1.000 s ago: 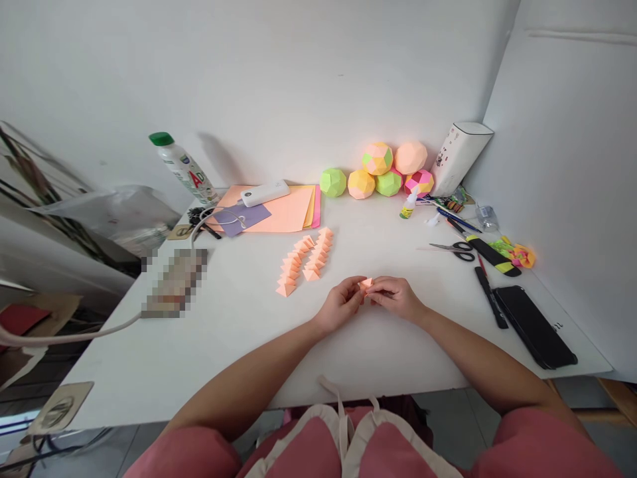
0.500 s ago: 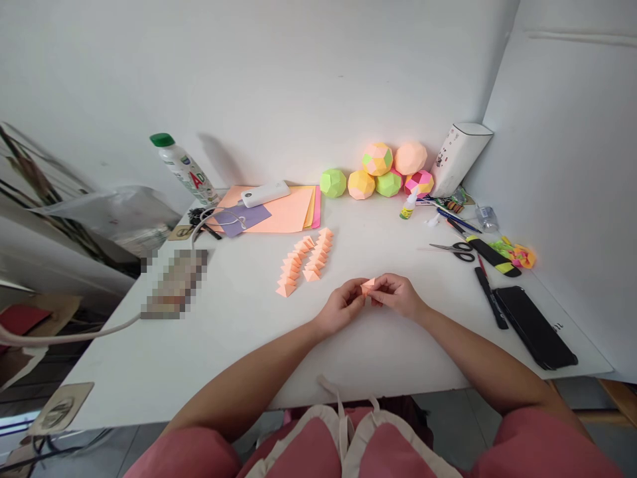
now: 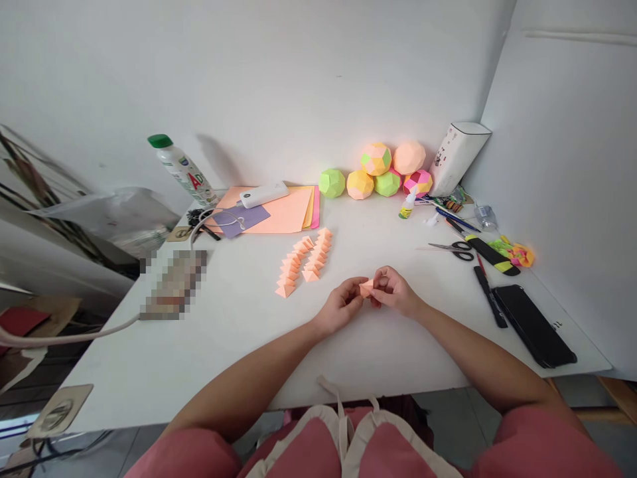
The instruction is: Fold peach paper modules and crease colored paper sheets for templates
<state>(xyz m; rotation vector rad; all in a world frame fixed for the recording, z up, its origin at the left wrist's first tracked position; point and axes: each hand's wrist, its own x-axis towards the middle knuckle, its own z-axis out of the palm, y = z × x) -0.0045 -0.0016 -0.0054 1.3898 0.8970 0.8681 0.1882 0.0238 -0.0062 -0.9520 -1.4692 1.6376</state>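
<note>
A small peach folded paper piece [image 3: 367, 287] is pinched between my two hands above the front half of the table. My left hand [image 3: 342, 304] grips its left side, thumb toward me. My right hand [image 3: 397, 292] holds the right side between thumb and fingers, with the index finger curled up a little. Fingers cover part of the piece. Just left and farther back lie two rows of similar peach folded units, a left row [image 3: 290, 267] and a right row [image 3: 318, 255], overlapping one another on the white table [image 3: 239, 279].
Faceted paper balls [image 3: 375, 159] are stacked by the wall, a glue bottle [image 3: 407, 204] before them. Scissors [image 3: 455, 249], a cutter knife [image 3: 492, 255] and a black phone [image 3: 536, 325] lie right. Paper sheets [image 3: 286, 211], a power bank [image 3: 263, 194] and a white bottle [image 3: 184, 171] stand back left.
My right index finger has lifted slightly, and more of the paper piece's face shows. Both hands stay in nearly the same place. The view has shifted very slightly.
</note>
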